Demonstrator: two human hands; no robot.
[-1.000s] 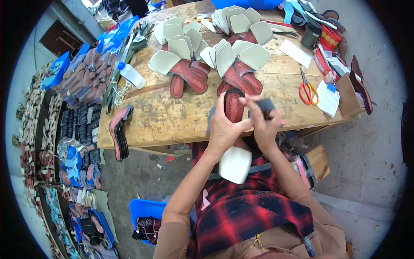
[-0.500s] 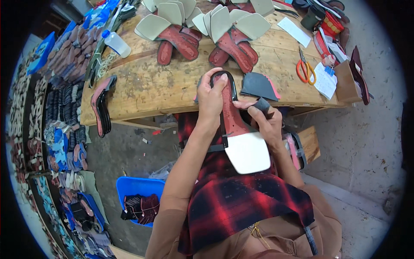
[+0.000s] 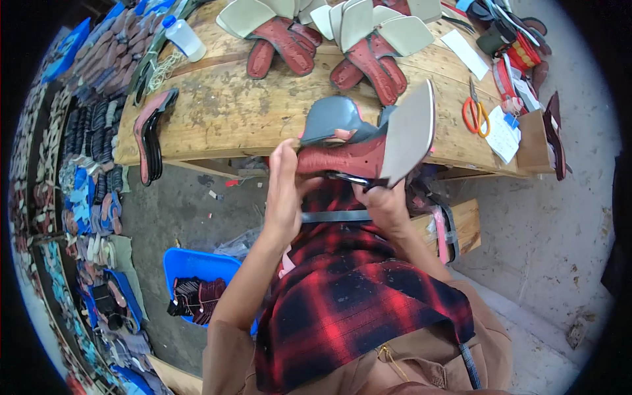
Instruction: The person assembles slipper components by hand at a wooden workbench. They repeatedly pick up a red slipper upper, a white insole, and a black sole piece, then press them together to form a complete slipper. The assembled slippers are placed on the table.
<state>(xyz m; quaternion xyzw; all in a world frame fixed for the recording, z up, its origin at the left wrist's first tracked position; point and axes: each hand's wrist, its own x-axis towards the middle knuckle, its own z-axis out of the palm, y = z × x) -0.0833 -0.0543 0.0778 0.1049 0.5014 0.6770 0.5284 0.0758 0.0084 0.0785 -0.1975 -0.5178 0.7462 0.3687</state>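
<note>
A shoe sole piece with a red-brown upper side [image 3: 352, 158] and a wide cream toe part [image 3: 411, 128] is held above my lap, turned sideways with its toe to the right. My right hand [image 3: 387, 205] grips its near edge, close to where the cream part begins. A glossy black edging [image 3: 349, 176] runs along that near edge. My left hand [image 3: 283, 197] is beside the heel end, fingers stretched upward and slightly blurred; any contact is unclear. Just behind the sole, a dark grey curved piece [image 3: 332, 118] lies at the table edge. A dark strip [image 3: 336, 216] crosses my lap.
On the wooden table [image 3: 217, 108] lie fanned stacks of similar soles [image 3: 283, 49], orange-handled scissors [image 3: 475, 115], paper and a bottle [image 3: 184, 39]. Curved soles [image 3: 151, 138] overhang its left edge. A blue bin [image 3: 197, 263] stands on the floor; loaded shelves [image 3: 85, 197] line the left.
The sole has been turned from heel-away to sideways, its toe swinging up to the right. My left hand has left the heel's top and moved left; my right hand has shifted lower, nearer the toe part.
</note>
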